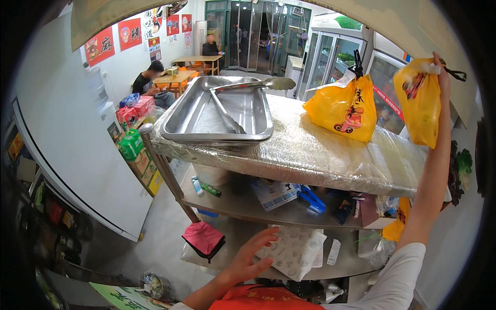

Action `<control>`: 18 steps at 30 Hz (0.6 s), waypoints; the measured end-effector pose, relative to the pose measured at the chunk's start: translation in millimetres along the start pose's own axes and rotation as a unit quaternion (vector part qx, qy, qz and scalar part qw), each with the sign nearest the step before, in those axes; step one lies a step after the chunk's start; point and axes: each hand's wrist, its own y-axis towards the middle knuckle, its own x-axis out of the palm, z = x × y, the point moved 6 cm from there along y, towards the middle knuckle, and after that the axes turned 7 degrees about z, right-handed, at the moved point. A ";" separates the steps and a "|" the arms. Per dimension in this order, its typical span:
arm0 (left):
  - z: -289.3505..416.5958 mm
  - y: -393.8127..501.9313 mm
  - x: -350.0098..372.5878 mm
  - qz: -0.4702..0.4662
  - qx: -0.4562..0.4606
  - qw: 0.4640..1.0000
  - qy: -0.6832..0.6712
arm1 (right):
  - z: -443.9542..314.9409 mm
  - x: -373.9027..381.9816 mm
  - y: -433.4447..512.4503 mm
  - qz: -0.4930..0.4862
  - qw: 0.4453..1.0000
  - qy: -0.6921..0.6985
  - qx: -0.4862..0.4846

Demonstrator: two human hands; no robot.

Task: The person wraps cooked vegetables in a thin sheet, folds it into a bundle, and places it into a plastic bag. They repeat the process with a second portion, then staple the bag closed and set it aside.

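At the upper right, my right hand [443,73] is raised and grips a yellow plastic bag [418,106] near its gathered top. The bag has a printed cartoon and a dark tie; what it contains is hidden. A second yellow bag [348,110] stands tied on the foil-covered counter [306,155], with a white slip at its neck. My left hand [254,254] is low in front of me, fingers apart and holding nothing. It is nearest to printed wrapping paper sheets [300,252] on the lower shelf; whether it touches them I cannot tell.
A steel tray [217,133] on the counter carries metal tongs [255,84]. The middle shelf holds a blue stapler [311,199] and a carton [381,213]. A pink cloth [203,238] hangs by the left post. Two people [149,81] sit at tables beyond.
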 end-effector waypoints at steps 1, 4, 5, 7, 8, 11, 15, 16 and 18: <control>2.6 -5.9 -7.4 0.014 -0.015 1.000 0.016 | 25.3 8.8 -16.6 -0.014 0.999 -0.004 0.047; -6.4 -4.1 -4.9 -0.002 -0.035 0.999 0.005 | 124.6 -38.9 -58.6 -0.008 0.992 -0.128 -0.001; -8.2 -6.2 -2.7 0.005 -0.036 0.999 0.006 | 144.1 -50.1 -79.2 -0.107 0.973 -0.202 0.026; -13.6 -5.5 9.0 -0.010 -0.032 0.999 -0.004 | 170.6 -76.2 -126.4 -0.314 0.885 -0.342 0.034; -15.3 -9.6 9.7 0.010 -0.032 0.999 0.013 | 167.5 -78.2 -128.6 -0.214 0.917 -0.317 0.116; -22.1 -22.4 6.5 -0.007 -0.052 0.999 0.001 | 115.8 -52.3 -145.3 -0.198 0.949 -0.245 0.030; -47.6 -26.8 29.1 -0.081 -0.131 0.988 0.024 | 51.1 -104.8 -144.2 -0.163 0.902 -0.400 0.005; -55.7 -24.8 39.8 -0.116 -0.146 0.982 0.024 | 37.9 -122.3 -147.5 -0.101 0.882 -0.459 -0.022; -89.9 -41.7 49.4 -0.176 -0.201 0.963 0.033 | -0.4 -169.3 -194.6 0.017 0.936 -0.348 -0.048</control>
